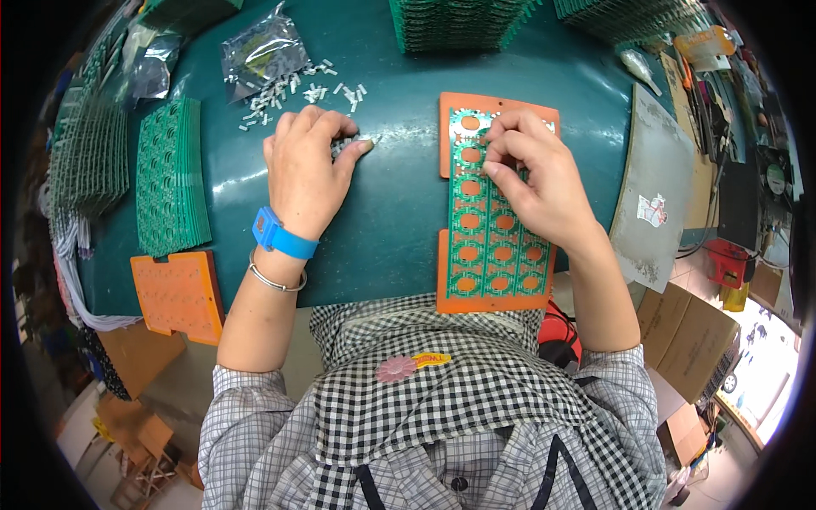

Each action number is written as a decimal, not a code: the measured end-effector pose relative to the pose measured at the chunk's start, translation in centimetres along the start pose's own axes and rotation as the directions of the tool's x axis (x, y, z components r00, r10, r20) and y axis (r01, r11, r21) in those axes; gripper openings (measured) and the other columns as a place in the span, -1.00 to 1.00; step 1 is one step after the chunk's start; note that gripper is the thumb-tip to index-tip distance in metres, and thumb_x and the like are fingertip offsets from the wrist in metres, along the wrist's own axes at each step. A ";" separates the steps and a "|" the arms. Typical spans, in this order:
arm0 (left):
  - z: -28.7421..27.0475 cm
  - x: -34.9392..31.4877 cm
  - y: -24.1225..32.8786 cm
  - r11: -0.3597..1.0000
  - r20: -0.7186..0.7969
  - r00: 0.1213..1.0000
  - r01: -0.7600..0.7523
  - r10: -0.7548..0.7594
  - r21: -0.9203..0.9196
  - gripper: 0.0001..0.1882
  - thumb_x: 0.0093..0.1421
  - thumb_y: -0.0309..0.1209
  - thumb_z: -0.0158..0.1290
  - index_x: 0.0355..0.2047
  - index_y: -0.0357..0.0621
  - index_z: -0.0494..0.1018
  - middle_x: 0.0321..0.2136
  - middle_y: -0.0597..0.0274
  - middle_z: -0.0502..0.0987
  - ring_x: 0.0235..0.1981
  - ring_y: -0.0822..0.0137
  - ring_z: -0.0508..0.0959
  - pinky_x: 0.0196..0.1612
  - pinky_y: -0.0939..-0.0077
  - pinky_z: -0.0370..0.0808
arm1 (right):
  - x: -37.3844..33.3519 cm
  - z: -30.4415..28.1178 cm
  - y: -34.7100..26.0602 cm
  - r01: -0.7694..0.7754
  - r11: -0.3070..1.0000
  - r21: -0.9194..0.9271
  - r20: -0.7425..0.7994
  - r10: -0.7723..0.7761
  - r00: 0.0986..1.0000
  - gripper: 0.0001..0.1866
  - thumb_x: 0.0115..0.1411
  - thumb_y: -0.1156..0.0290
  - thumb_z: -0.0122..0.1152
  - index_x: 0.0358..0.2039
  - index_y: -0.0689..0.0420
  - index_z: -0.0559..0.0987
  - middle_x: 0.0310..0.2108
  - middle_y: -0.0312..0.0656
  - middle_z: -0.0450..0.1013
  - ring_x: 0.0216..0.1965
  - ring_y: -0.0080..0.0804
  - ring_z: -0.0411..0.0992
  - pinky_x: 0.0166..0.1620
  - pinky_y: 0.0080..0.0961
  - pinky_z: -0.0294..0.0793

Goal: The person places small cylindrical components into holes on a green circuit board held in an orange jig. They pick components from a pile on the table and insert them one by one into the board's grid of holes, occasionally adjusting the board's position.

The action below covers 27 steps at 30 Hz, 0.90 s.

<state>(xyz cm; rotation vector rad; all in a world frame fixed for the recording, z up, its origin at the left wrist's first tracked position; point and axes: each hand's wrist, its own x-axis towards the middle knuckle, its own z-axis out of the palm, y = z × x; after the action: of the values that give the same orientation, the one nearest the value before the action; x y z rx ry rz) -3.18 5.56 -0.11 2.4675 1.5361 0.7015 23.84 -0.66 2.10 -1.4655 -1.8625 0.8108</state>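
Note:
A green circuit board panel (pixel 466 238) with rows of round cutouts lies on an orange fixture plate (pixel 496 303) at the right of the table. My right hand (pixel 540 174) is over its upper part, thumb and fingers pinched close to the board. What those fingertips hold is too small to make out. My left hand (pixel 306 166), with a blue wristband, curls its fingers on the table to the left. Small white components (pixel 342 147) show between its thumb and fingers. More loose white components (pixel 270 100) are scattered just beyond that hand.
A silvery plastic bag (pixel 263 51) lies by the scattered components. Stacked green boards (pixel 170 174) stand at the left, above another orange plate (pixel 176 293). Taller board stacks (pixel 459 21) line the far edge. A grey sheet (pixel 653 187) lies at the right.

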 end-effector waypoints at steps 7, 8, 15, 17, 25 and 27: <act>0.5 -0.6 0.8 0.999 0.026 0.999 -0.020 0.021 -0.031 -0.87 0.09 -0.44 0.31 -0.41 -0.11 0.55 -0.45 0.31 0.50 -0.34 0.24 0.45 -0.21 0.32 0.31 | -0.2 0.1 0.4 0.056 0.996 -0.064 0.041 -0.053 0.998 -0.92 0.10 0.65 0.27 -0.40 0.26 0.52 -0.15 -0.15 0.42 -0.16 -0.18 0.49 -0.11 -0.29 0.49; 0.4 -0.6 1.0 0.998 0.006 0.999 -0.042 0.042 -0.036 -0.87 0.10 -0.45 0.30 -0.41 -0.12 0.55 -0.46 0.30 0.50 -0.37 0.25 0.45 -0.23 0.33 0.33 | -0.2 0.1 0.4 0.063 0.996 -0.067 0.043 -0.060 0.997 -0.92 0.10 0.65 0.26 -0.40 0.26 0.52 -0.16 -0.16 0.42 -0.16 -0.18 0.49 -0.11 -0.29 0.49; -0.1 -1.1 1.7 0.916 0.067 0.990 0.140 -0.124 -0.376 -0.91 0.19 -0.58 0.25 -0.31 -0.25 0.56 -0.47 0.20 0.60 -0.51 0.45 0.55 -0.40 0.52 0.50 | -0.3 0.3 0.4 0.069 0.994 -0.086 0.021 -0.067 0.998 -0.93 0.11 0.64 0.26 -0.41 0.24 0.53 -0.19 -0.18 0.42 -0.17 -0.17 0.48 -0.12 -0.27 0.49; -0.2 -1.3 2.3 0.858 0.090 0.977 0.214 -0.195 -0.467 -0.90 0.20 -0.58 0.24 -0.27 -0.25 0.58 -0.44 0.24 0.63 -0.48 0.49 0.56 -0.35 0.55 0.53 | -0.2 0.3 0.3 0.050 0.996 -0.074 0.027 -0.048 0.998 -0.92 0.10 0.65 0.27 -0.41 0.24 0.53 -0.19 -0.18 0.42 -0.16 -0.17 0.49 -0.12 -0.28 0.49; -1.5 -1.9 3.7 0.782 0.229 0.964 0.246 -0.136 -0.573 -0.82 0.27 -0.61 0.15 -0.12 -0.30 0.61 -0.35 0.24 0.61 -0.46 0.56 0.55 -0.38 0.67 0.51 | -0.1 1.2 0.7 0.146 0.979 -0.141 -0.039 -0.152 0.988 -0.90 0.08 0.65 0.28 -0.38 0.26 0.54 -0.21 -0.14 0.42 -0.14 -0.14 0.48 -0.11 -0.25 0.52; -1.5 -2.3 4.3 0.723 0.286 0.948 0.295 -0.140 -0.625 -0.84 0.29 -0.61 0.13 -0.13 -0.31 0.61 -0.33 0.24 0.60 -0.45 0.56 0.55 -0.38 0.68 0.51 | -0.1 1.6 0.6 0.165 0.970 -0.178 -0.044 -0.175 0.984 -0.90 0.07 0.65 0.28 -0.37 0.27 0.54 -0.21 -0.13 0.42 -0.14 -0.12 0.48 -0.10 -0.24 0.52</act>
<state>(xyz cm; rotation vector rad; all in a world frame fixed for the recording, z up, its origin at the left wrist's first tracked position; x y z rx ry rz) -1.27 1.33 2.09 1.7280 1.1860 0.7367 22.98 -0.73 0.67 -1.3927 -2.0227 0.5293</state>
